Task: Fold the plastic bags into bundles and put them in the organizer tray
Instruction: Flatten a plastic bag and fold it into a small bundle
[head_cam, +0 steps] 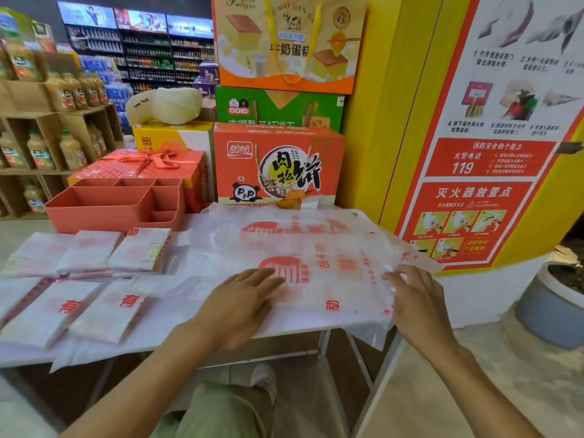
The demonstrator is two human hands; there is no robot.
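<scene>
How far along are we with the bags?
Done: several folded bundles lie at left. In hand: the left hand presses a flat bag, with the right hand at its edge. Left: folding it and filling the tray, where no bundles show.

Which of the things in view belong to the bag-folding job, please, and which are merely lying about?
Job: spread plastic bag, folded bundles, organizer tray, left hand, right hand.
Lying about: orange snack box, red gift box, cream cap, plant pot.
</scene>
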